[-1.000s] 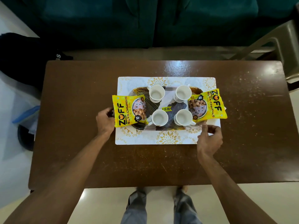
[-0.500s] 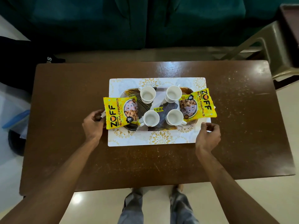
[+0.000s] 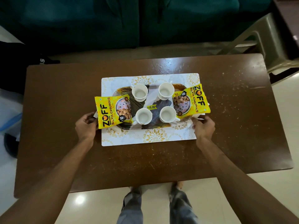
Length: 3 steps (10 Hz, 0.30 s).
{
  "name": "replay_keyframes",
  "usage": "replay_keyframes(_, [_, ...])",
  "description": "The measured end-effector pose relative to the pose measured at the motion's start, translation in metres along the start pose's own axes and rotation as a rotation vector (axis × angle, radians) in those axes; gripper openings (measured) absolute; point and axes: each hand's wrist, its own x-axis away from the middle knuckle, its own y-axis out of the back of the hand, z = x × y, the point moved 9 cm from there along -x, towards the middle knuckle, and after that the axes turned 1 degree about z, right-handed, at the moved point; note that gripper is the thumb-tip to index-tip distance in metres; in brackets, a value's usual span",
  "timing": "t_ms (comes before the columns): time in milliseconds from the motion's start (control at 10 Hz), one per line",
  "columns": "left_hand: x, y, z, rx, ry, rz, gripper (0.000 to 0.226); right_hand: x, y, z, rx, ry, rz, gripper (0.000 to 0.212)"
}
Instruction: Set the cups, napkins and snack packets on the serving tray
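Note:
The dark gold-leaf serving tray [image 3: 150, 126] lies on a white and gold placemat [image 3: 153, 138]. Several white cups [image 3: 144, 116] stand upright on it. One yellow snack packet [image 3: 111, 110] overhangs the tray's left end, and another yellow snack packet [image 3: 192, 99] overhangs its right end. White napkin [image 3: 199, 118] edges peek out from under both packets. My left hand [image 3: 86, 125] curls around the tray's left end under the packet. At the right end my right hand [image 3: 203, 126] closes on the tray, touching the napkin. I cannot tell whether the tray is lifted.
The brown table [image 3: 234, 126] has a scuffed top, and its near edge is just above my feet. A dark green sofa [image 3: 129, 21] runs along the far side. A beige plastic chair [image 3: 267, 41] stands at the back right and a black bag [image 3: 16, 65] at the left.
Both hands have closed in on the tray's ends. My right hand moved from the tray's front right corner up to its right end, onto the napkin.

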Motion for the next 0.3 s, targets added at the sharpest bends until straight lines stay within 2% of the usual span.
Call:
replay_keyframes(200, [0.027,0.008,0.001,0.132,0.029,0.026,0.029,0.012,0.010,-0.001,-0.023,-0.004,0.014,0.016])
replay_keyframes(300, [0.048,0.015,0.000,0.163,0.059,0.017,0.032,0.027,0.016,0.000,0.014,0.038,0.032,0.010])
